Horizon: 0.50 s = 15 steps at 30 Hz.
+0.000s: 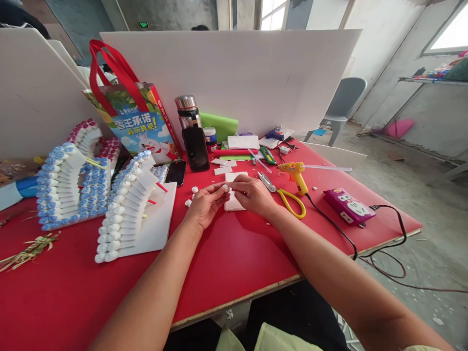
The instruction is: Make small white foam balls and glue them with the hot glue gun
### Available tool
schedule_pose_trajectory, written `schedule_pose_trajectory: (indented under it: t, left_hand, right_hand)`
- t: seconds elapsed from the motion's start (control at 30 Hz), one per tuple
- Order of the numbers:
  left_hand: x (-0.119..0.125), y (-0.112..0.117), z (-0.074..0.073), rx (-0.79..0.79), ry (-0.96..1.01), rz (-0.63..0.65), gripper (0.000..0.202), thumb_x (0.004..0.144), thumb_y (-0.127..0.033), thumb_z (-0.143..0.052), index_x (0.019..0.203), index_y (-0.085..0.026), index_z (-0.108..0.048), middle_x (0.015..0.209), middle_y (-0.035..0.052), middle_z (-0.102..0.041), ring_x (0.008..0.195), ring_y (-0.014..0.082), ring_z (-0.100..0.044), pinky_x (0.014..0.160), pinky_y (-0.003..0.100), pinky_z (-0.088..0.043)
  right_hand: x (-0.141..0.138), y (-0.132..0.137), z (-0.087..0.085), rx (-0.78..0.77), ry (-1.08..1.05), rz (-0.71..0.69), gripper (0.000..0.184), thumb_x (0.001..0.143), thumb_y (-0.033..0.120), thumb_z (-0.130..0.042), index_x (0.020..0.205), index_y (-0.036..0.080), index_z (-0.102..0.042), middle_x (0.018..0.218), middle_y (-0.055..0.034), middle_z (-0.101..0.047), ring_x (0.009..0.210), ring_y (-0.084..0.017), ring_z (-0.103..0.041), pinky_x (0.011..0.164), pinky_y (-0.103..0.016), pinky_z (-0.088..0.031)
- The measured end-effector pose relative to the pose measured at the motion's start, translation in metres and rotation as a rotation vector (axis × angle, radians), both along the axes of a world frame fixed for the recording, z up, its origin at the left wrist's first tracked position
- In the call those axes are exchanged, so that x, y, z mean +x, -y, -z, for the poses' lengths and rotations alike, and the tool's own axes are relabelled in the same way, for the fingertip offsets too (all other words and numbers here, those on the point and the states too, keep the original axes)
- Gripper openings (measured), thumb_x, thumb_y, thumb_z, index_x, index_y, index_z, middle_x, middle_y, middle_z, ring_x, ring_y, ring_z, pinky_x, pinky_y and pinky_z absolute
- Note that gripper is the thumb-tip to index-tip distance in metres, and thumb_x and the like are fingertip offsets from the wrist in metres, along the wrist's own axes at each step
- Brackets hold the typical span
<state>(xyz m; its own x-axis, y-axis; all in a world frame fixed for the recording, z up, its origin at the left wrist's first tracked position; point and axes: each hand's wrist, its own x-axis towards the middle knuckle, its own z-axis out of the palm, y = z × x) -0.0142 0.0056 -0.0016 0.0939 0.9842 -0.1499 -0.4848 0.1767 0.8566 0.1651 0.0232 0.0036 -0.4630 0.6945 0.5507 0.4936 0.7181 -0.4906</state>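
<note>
Over the middle of the red table (234, 253), my left hand (208, 201) pinches a small white roll (226, 188) between thumb and fingertips. My right hand (252, 194) meets it from the other side, its thumb and forefinger pressed together at the roll's edge. Exactly what the right fingertips grip is partly hidden. Beneath the hands lies a stack of thin white sheets (236, 205). Several loose white rolls (195, 189) rest just left of my left hand. Pliers with yellow handles (292, 202) lie close to my right wrist.
A yellow glue gun (298, 178) is corded toward a purple power strip (349, 207). At left stand a curved model with white rosettes (120, 214) and a blue-and-white one (60, 185). Behind are a phone (196, 148), a steel flask (187, 109), a gift bag (142, 122) and a white board (234, 73).
</note>
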Motion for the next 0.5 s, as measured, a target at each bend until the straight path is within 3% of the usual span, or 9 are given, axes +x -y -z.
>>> schedule_pose_trajectory:
  t: [0.23,0.5]
  left_hand:
    - [0.0021,0.0011,-0.0018,-0.026,-0.037,-0.010,0.027,0.065,-0.017,-0.087,0.089,-0.008,-0.078,0.080,0.0067,-0.073,0.072,0.0119,-0.067,0.074,0.023,-0.057]
    - [0.0050,0.0012,-0.0006,-0.018,-0.084,-0.038,0.032,0.059,-0.021,-0.091,0.084,-0.009,-0.076,0.080,0.0064,-0.071,0.073,0.0120,-0.065,0.074,0.025,-0.056]
  right_hand:
    - [0.0004,-0.0021,0.0054,0.130,0.097,0.042,0.037,0.086,0.013,-0.050,0.111,0.020,-0.076,0.100,-0.0076,-0.070,0.077,-0.016,-0.062,0.068,-0.025,-0.044]
    - [-0.0024,0.0036,-0.0001,0.050,0.089,0.048,0.033,0.086,0.013,-0.050,0.107,0.019,-0.076,0.096,-0.0072,-0.069,0.080,-0.017,-0.062,0.073,-0.025,-0.045]
